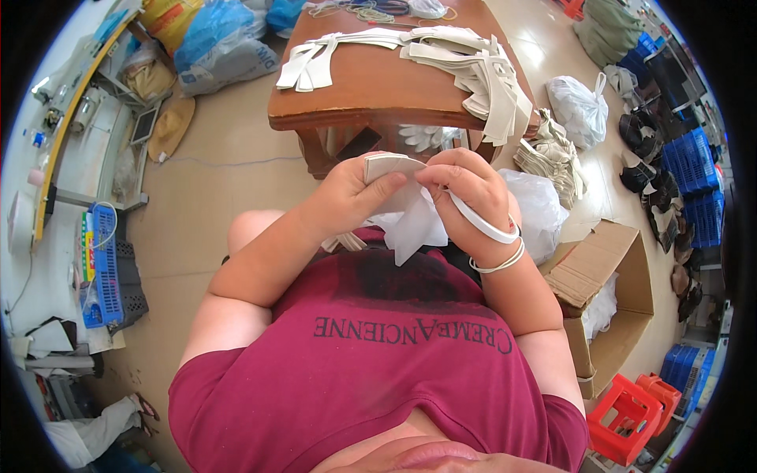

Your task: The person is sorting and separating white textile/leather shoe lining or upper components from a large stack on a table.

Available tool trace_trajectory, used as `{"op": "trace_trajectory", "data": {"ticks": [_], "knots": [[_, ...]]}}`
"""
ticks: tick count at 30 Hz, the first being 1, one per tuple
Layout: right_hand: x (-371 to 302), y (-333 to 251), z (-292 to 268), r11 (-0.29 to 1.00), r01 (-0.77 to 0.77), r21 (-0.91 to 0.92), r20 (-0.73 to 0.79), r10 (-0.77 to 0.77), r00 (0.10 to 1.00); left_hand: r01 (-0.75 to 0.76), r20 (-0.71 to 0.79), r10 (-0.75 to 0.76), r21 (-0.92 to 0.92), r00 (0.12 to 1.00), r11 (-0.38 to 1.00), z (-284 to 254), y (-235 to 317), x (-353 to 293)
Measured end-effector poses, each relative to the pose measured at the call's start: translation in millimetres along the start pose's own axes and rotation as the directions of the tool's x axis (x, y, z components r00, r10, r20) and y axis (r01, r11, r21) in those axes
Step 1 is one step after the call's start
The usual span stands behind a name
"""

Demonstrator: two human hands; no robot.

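Observation:
My left hand [355, 188] is closed around a small stack of off-white flat pieces [389, 163], its thumb lying across them. At the stack's right edge, my right hand [475, 195] pinches with thumb and forefinger. A narrow white strip [481, 218] runs from the right fingers across the palm to the wrist. Below the hands hangs a thin white sheet [416, 226], over my lap. Ahead, similar off-white cut pieces [308, 67] lie on a brown wooden table [355, 102], and a bigger heap of them [481, 67] drapes over its right edge.
To my right stand an open cardboard box [607, 292], a red plastic stool [625, 418] and a white plastic bag [579, 110]. Bundled off-white pieces [552, 162] rest beside the table. Blue crates [694, 162] line the right side. A shelf unit [87, 134] stands left.

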State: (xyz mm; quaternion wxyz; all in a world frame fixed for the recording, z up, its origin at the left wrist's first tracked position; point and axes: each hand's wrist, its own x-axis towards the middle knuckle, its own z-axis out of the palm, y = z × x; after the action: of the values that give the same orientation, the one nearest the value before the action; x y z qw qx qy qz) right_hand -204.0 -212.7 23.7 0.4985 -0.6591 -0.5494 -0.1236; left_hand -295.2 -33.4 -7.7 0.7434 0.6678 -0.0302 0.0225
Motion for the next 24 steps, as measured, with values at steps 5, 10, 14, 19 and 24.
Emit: {"op": "trace_trajectory", "data": {"ticks": [5, 10, 14, 19, 24], "knots": [[-5, -2, -2, 0.996, -0.031, -0.079, 0.006, 0.031, 0.999, -0.101, -0.142, 0.128, 0.182, 0.981, 0.978, 5, 5, -1], [-2, -13, 3, 0.976, 0.032, -0.213, -0.016, -0.036, 0.999, -0.279, -0.255, 0.404, 0.413, 0.878, 0.867, -4, -2, -2], [-4, -11, 5, 0.97, 0.012, -0.241, -0.07, -0.03, 0.997, -0.403, -0.045, 0.5, 0.533, 0.865, 0.744, 0, 5, -2], [-9, -12, 5, 0.948, 0.016, -0.319, -0.111, -0.054, 0.992, -0.471, 0.036, 0.568, 0.604, 0.822, 0.643, 3, 9, 0], [-12, -15, 6, 0.918, -0.042, -0.394, -0.171, -0.029, 0.985, -0.588, 0.252, 0.617, 0.685, 0.745, 0.43, -3, 16, 6]]}}
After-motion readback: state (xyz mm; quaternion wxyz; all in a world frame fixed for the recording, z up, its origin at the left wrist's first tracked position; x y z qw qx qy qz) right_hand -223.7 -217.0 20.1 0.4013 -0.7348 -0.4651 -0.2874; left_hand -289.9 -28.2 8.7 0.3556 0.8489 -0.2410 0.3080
